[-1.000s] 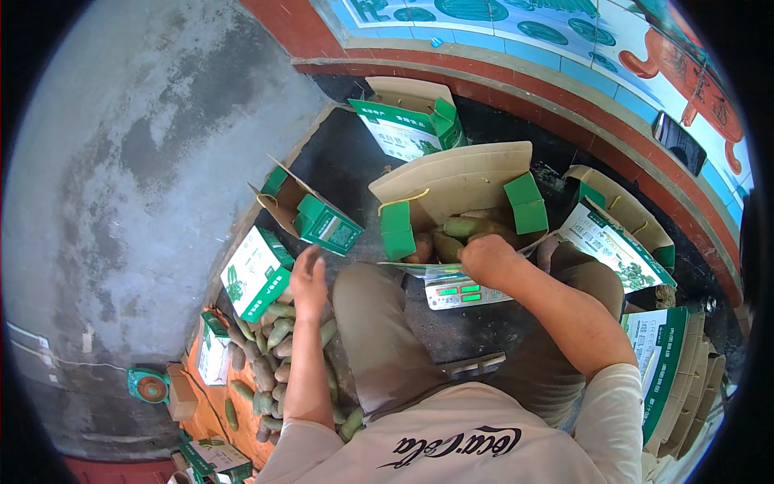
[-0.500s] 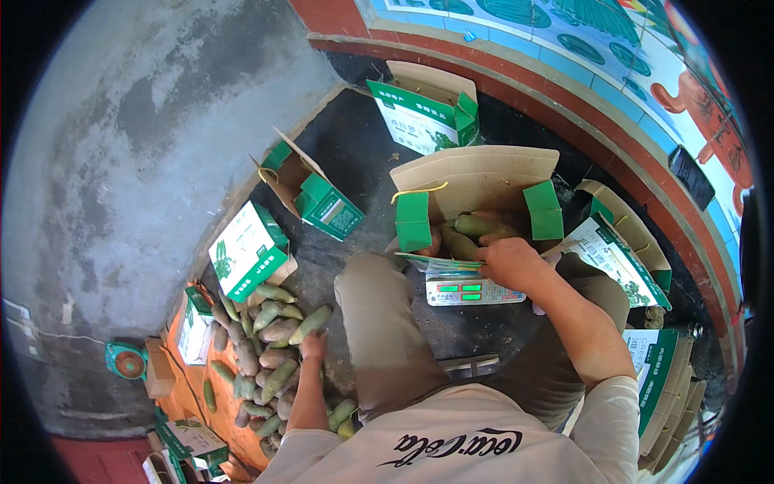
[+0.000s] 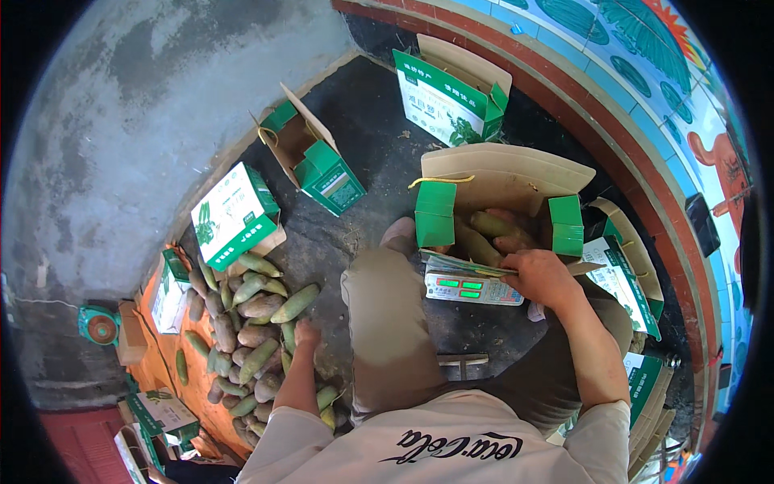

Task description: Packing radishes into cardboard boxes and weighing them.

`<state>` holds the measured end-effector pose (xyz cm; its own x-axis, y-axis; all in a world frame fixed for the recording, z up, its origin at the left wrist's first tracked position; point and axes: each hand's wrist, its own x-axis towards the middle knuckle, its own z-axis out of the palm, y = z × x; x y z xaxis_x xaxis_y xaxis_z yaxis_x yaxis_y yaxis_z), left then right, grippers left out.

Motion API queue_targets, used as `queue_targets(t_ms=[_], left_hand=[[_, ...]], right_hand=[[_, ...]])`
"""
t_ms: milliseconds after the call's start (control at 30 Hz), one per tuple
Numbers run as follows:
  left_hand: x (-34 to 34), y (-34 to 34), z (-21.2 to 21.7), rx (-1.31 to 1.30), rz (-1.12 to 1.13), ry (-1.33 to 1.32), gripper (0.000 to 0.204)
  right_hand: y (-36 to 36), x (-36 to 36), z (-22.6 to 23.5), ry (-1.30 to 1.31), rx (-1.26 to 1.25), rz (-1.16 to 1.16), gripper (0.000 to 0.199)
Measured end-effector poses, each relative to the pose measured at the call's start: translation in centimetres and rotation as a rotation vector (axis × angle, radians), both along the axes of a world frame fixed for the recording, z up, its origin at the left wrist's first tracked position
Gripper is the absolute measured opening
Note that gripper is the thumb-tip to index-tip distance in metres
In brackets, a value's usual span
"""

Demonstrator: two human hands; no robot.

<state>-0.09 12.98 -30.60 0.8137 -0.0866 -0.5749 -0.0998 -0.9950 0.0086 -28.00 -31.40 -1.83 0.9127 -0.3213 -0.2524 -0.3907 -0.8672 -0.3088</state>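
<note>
A cardboard carton (image 3: 508, 165) with green side flaps stands open on a white scale (image 3: 473, 288) in front of my knees. Several long green radishes (image 3: 492, 226) lie inside it. My right hand (image 3: 538, 277) is closed over the near edge of this carton, fingers on the inner side and thumb outside, gripping its front flap. My left hand (image 3: 306, 332) is at the right edge of a heap of green radishes (image 3: 256, 360) to my left. One large radish (image 3: 296, 303) lies just beyond it. The fingers of that hand are too small and unclear to make out.
More green-and-white cartons stand around: an open one (image 3: 318, 165) ahead left, a white-topped one (image 3: 235, 216) by the heap, one (image 3: 451, 101) at the far wall, one (image 3: 617, 274) right of the scale. Flattened cartons (image 3: 649, 395) lean at my right. A turquoise fan (image 3: 100, 326) stands far left.
My right hand has drawn back from the radishes inside the carton to its near flap. My left hand stays by the heap. The whole view has shifted slightly.
</note>
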Motion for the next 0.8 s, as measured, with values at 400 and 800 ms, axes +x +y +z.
queue_targets(t_ms=[400, 800], left_hand=[[6.9, -3.7, -2.5, 0.123, -0.103, -0.071, 0.076], [8.4, -4.7, -2.7, 0.305, -0.231, 0.020, 0.065]], right_hand=[[-0.6, 1.1, 0.8, 0.111, 0.131, 0.002, 0.026], [-1.6, 1.8, 1.1, 0.181, 0.246, 0.033, 0.031]])
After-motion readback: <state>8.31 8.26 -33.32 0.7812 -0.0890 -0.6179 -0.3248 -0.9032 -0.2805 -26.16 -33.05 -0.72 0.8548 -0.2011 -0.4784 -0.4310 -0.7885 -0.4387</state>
